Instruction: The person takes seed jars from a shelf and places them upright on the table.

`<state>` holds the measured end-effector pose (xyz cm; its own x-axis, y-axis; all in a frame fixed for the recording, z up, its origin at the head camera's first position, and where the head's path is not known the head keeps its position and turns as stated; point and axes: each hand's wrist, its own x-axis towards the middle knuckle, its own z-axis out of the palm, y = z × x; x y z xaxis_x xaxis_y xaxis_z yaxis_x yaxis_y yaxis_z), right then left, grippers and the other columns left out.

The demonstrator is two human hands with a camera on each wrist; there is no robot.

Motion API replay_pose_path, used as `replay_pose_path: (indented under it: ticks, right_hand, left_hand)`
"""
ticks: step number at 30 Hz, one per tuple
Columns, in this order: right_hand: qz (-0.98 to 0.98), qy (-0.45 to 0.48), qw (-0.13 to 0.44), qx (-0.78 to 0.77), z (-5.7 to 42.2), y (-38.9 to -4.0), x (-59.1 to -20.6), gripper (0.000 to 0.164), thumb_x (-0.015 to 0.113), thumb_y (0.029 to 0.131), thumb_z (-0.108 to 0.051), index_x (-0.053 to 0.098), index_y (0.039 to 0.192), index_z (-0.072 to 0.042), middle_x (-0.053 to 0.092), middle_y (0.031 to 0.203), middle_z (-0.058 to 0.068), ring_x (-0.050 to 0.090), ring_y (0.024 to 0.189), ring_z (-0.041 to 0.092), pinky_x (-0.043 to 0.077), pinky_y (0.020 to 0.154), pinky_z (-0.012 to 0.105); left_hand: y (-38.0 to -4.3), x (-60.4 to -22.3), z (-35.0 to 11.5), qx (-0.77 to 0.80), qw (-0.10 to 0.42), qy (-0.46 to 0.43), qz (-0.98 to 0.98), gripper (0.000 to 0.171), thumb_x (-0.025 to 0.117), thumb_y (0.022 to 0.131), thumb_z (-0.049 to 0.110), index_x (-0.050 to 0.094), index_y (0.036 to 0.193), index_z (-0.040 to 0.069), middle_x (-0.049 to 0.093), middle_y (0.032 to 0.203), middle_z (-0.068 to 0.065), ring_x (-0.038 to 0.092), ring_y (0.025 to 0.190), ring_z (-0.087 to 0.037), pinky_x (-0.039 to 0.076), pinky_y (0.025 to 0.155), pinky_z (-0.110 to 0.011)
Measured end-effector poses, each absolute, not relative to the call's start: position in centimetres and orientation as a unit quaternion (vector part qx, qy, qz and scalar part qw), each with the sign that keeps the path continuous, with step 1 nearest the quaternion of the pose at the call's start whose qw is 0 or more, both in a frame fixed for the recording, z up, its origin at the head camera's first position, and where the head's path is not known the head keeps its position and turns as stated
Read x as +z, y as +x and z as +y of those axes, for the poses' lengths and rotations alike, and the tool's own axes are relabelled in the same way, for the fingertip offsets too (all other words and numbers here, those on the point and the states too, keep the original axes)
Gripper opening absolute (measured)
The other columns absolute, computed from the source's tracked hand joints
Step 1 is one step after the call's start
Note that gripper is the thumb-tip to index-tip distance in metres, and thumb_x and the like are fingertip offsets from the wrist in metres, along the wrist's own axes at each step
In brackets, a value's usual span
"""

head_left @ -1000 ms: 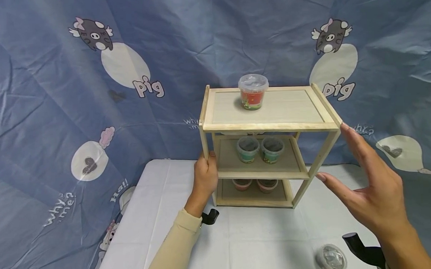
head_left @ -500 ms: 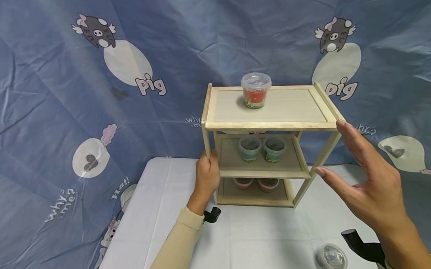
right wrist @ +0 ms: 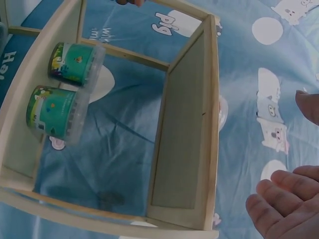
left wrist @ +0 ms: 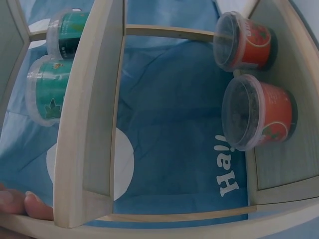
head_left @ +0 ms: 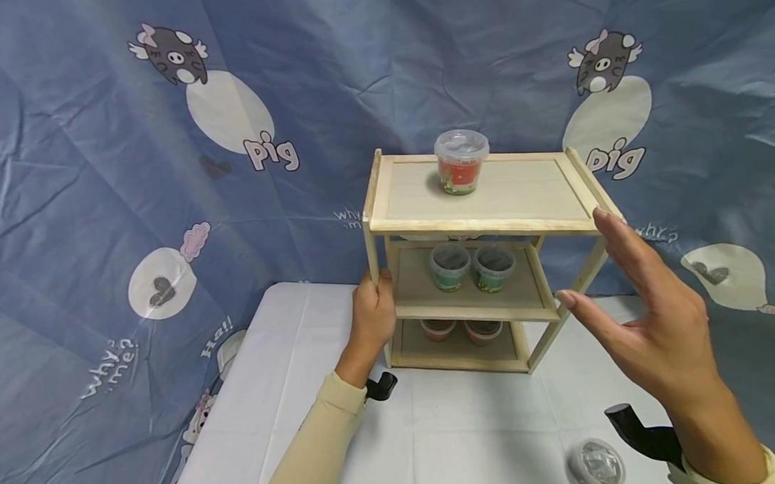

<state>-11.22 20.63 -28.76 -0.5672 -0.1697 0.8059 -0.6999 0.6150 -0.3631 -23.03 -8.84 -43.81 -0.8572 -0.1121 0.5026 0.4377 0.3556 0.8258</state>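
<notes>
A three-tier wooden shelf (head_left: 533,194) stands on the white table. My left hand (head_left: 372,310) grips its left front post, its fingertips just showing in the left wrist view. My right hand (head_left: 653,325) is by the right front corner, thumb and fingers spread, holding nothing; in the right wrist view its fingers (right wrist: 281,199) are apart from the shelf. A lidded clear tub with a red label (head_left: 458,174) sits on the top tier. Two green-labelled tubs (head_left: 450,272) share the middle tier. On the bottom tier are two red-labelled tubs (left wrist: 274,112), mostly hidden in the head view.
Another lidded clear tub (head_left: 597,464) stands on the white table (head_left: 471,424) near its front right, close to my right forearm. Behind the shelf and along the left hangs a blue cloth (head_left: 331,94) with cartoon pigs.
My right hand has shifted a little to the left, its fingers now overlapping the shelf's right front corner in the head view. The left hand keeps its grip on the post.
</notes>
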Motion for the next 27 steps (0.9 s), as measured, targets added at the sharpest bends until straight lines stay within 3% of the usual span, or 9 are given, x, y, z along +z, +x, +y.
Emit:
replay_pose_path:
  ticks: [6,15,21,27]
  right_hand:
    - [-0.813,0.27,0.374,0.355,21.2,-12.1,-29.3,0.079,0.077,0.082,-0.041,0.042,0.144,-0.006,0.046,0.144,0.009,0.047,0.129,0.027,0.035,0.104,0.024]
    - [-0.821,0.27,0.369,0.343,21.3,-12.6,-29.5,0.082,0.079,0.079,-0.041,0.042,0.144,-0.008,0.046,0.145,0.007,0.044,0.131,0.027,0.033,0.107,0.025]
    - [-0.825,0.264,0.374,0.331,21.4,-13.2,-30.0,0.084,0.068,0.082,-0.057,0.042,0.145,-0.009,0.046,0.145,0.007,0.044,0.131,0.026,0.032,0.106,0.024]
    - [-0.827,0.263,0.366,0.335,21.4,-13.4,-30.0,0.083,0.075,0.081,-0.048,0.041,0.145,-0.01,0.045,0.145,0.006,0.044,0.131,0.027,0.032,0.107,0.024]
  left_hand:
    - [-23.2,-43.6,-8.7,-0.556,0.244,-0.1,-0.788,0.03,0.037,0.105,0.029,0.039,0.081,0.012,0.031,0.057,0.0,0.027,0.046,-0.013,0.028,0.043,-0.032]
    - [-23.1,-43.6,-8.8,-0.564,0.236,-0.097,-0.785,0.031,0.037,0.105,0.03,0.039,0.08,0.012,0.031,0.057,0.0,0.024,0.044,-0.011,0.025,0.04,-0.03]
    - [-23.3,-43.7,-8.8,-0.562,0.243,-0.103,-0.784,0.031,0.037,0.105,0.031,0.038,0.079,0.012,0.031,0.057,0.001,0.026,0.045,-0.012,0.027,0.041,-0.031]
    - [-23.2,-43.9,-8.9,-0.557,0.251,-0.097,-0.785,0.033,0.037,0.104,0.034,0.038,0.078,0.013,0.031,0.057,0.001,0.026,0.046,-0.013,0.027,0.042,-0.032]
